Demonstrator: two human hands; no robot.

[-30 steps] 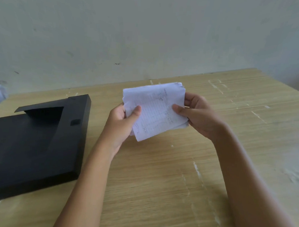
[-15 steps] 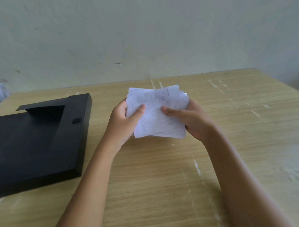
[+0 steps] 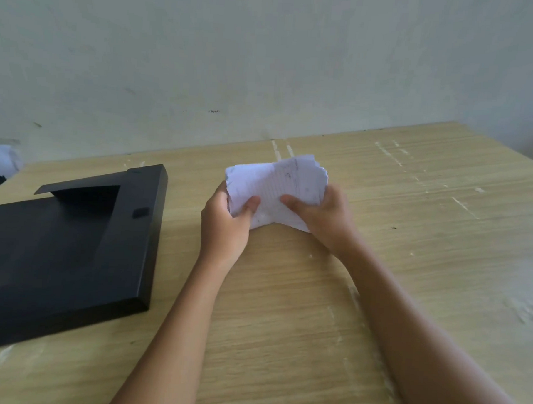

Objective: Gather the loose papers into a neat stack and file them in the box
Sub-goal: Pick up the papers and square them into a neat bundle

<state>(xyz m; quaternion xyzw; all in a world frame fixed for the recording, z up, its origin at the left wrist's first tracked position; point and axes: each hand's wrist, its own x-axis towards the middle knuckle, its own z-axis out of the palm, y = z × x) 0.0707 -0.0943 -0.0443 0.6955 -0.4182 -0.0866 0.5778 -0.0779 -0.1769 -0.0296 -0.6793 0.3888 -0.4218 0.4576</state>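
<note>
The papers (image 3: 278, 190) are a small bundle of white sheets with uneven, ragged upper edges, held above the surface (image 3: 316, 295) just right of its middle. The top sheet carries faint ruled lines and some handwriting, but the marks are too small and blurred to read. The sheets are not squared up: their top edges fan out in steps and the lower edge bows between the two hands.

The left hand (image 3: 224, 227) grips the bundle at its left side, thumb pressed on the front sheet and the other fingers curled behind. The right hand (image 3: 322, 218) grips the right side in the same way, thumb laid across the front and pointing toward the left thumb. The two thumbs lie close together on the paper but do not touch. Both bare forearms reach in from the lower edge of the view.

To the left, well apart from the hands, a black box (image 3: 71, 248) lies flat on the surface. A flap at its far end stands raised over a dark opening, and a small dark tab shows on its right side. No label or brand can be made out on it.

The surface is pale wood grain with whitish scuffs. Behind it stands a plain, pale wall (image 3: 265, 64) with a few small dark specks
</note>
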